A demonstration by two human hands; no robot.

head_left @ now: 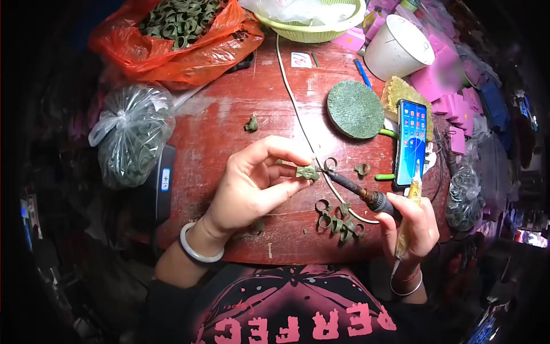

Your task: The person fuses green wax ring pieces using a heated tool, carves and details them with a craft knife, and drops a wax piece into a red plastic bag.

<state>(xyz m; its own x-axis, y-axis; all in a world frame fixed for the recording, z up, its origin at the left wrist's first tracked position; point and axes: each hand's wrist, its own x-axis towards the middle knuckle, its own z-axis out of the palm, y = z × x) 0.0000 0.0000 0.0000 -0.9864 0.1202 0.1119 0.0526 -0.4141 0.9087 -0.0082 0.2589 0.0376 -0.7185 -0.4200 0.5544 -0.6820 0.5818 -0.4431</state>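
Observation:
My left hand [246, 183] pinches a small dark-green ring [308, 172] between thumb and fingertips, its carved-looking face turned up. In my right hand [417, 223] is a soldering iron [378, 202], gripped by its dark handle, its thin tip at or very near the ring; contact is too small to tell. A yellowish, tape-wrapped pointed tool [403, 236] also sits in the right hand, slanting up between the fingers. Loose green rings [344, 228] lie in a cluster below the iron, and single ones [362, 169] lie beyond it.
A white cable [292, 94] crosses the red table [229, 123]. At right are a round green pad [355, 109], a phone [411, 140] and a white bucket [395, 49]. A red bag [132, 54] of rings, a tied clear bag [129, 137] and a green basket [309, 33] stand around.

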